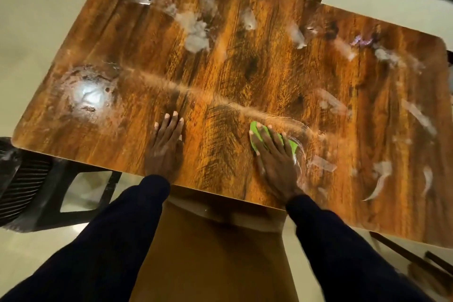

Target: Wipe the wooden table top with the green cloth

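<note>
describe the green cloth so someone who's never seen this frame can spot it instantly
Start at the wooden table top and go to its near edge, where two hands lie flat. The green cloth is pinned under the right hand, showing between the fingers. It is the only bright green thing; the whitish smears around it are pale.
</note>
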